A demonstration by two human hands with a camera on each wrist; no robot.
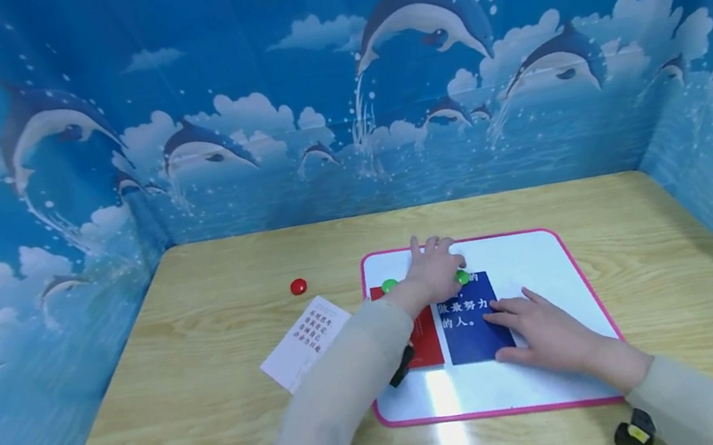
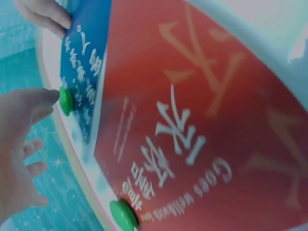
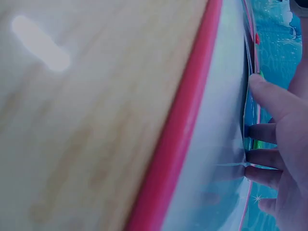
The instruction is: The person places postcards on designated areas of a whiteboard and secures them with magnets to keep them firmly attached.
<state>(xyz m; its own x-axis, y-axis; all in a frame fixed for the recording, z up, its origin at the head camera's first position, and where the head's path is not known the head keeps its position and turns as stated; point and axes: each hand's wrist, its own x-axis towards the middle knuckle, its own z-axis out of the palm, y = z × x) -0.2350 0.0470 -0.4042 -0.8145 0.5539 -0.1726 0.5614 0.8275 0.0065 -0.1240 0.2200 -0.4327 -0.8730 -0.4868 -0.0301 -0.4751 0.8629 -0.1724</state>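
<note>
A whiteboard with a pink rim [image 1: 529,249] lies on the table, bearing a red card [image 1: 426,344] and a blue card [image 1: 477,343] side by side. My left hand [image 1: 436,274] reaches over the board's far part, fingers spread. Its thumb tip touches a green round magnet [image 2: 66,101] at the blue card's top edge. Another green magnet [image 2: 123,215] sits at the top edge of the red card. With extended fingers, my right hand [image 1: 549,332] rests on the blue card's right edge; the right wrist view shows the fingertips [image 3: 262,158] on it from the side.
Left of the board, a white printed card [image 1: 302,344] lies tilted on the wooden table [image 1: 169,408], partly under my left forearm. A red round magnet [image 1: 298,286] is behind that card. A blue dolphin-print curtain [image 1: 295,185] borders the table's back and sides.
</note>
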